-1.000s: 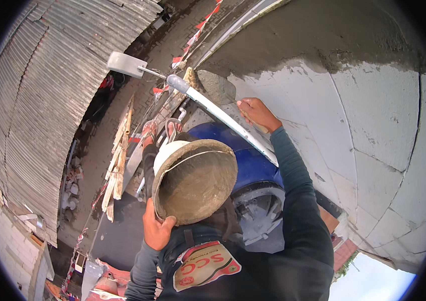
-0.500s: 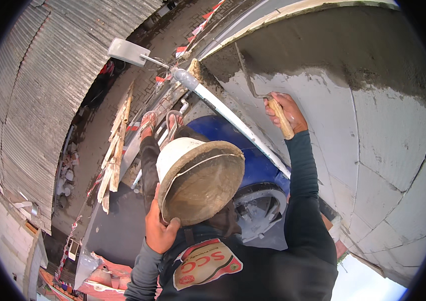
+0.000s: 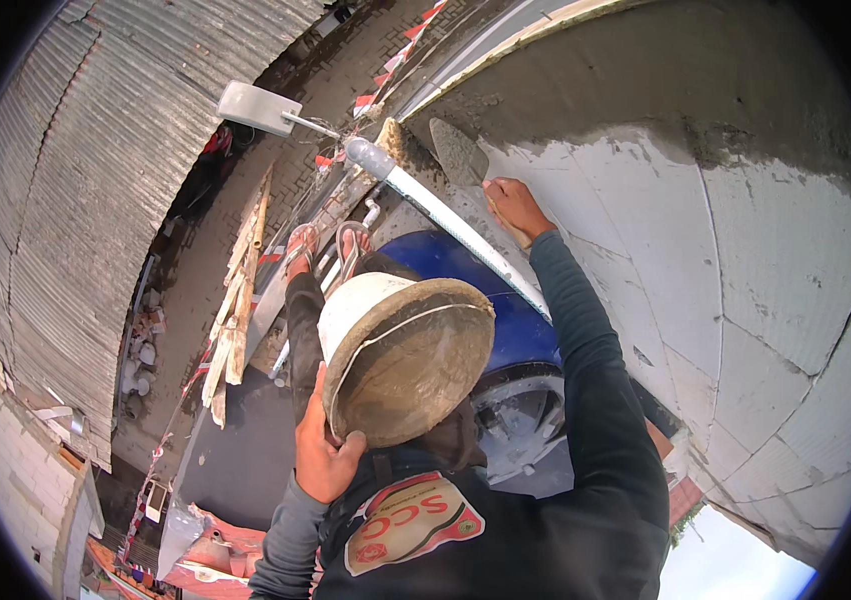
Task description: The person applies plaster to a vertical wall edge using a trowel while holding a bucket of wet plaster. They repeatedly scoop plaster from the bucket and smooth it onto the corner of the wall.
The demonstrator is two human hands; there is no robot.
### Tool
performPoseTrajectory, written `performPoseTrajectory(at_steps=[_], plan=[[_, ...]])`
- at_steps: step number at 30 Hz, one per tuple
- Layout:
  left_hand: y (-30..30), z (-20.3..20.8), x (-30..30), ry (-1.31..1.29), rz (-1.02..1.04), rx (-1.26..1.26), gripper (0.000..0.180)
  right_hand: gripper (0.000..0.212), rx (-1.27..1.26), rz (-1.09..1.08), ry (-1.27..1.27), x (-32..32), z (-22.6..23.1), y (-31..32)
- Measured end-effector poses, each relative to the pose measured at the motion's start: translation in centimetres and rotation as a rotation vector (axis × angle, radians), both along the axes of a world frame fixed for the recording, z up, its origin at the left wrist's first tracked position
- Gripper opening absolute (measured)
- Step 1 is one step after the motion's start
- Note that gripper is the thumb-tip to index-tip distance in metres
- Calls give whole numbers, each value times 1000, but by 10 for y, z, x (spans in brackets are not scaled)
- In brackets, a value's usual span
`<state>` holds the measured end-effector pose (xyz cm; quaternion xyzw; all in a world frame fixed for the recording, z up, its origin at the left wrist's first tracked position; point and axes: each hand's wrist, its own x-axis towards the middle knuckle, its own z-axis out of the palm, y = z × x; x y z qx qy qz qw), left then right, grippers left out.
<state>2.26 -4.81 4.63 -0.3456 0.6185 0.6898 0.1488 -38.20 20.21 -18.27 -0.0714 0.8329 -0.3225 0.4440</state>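
Note:
My left hand (image 3: 326,448) grips the rim of a white bucket (image 3: 347,318), thumb over the edge. The bucket is tipped so that its mouth shows a mortar-smeared inside, and its rim is caked grey. Out ahead to the right, my right hand (image 3: 519,208) is closed round the wooden handle of a trowel. The trowel's grey, mortar-coated blade (image 3: 459,155) now shows its broad face beside the wall's left end. A band of wet grey mortar (image 3: 665,70) covers the upper part of the pale block wall (image 3: 665,270).
A white pole (image 3: 455,235) with a lamp head (image 3: 257,107) slants between me and the wall. Below are a blue drum-like thing (image 3: 435,262), a stack of wooden planks (image 3: 235,310) and my sandalled feet (image 3: 350,245). A corrugated roof (image 3: 95,180) lies left.
My right hand has moved left and down off the mortar band, turning the trowel from edge-on to broad face. The bucket and my left hand have shifted only slightly right.

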Motion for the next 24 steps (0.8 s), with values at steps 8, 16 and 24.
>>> performPoseTrajectory(at_steps=[8,16,24], plan=[[2,-6,-1,70,-11,-58,97,41,-42,-143,38,12,42,0],[1,-1,-5,16,-18,-20,95,41,-171,-241,92,23,95,-4],[0,-1,-4,23,-45,-33,92,40,-149,-175,255,33,111,-3]])
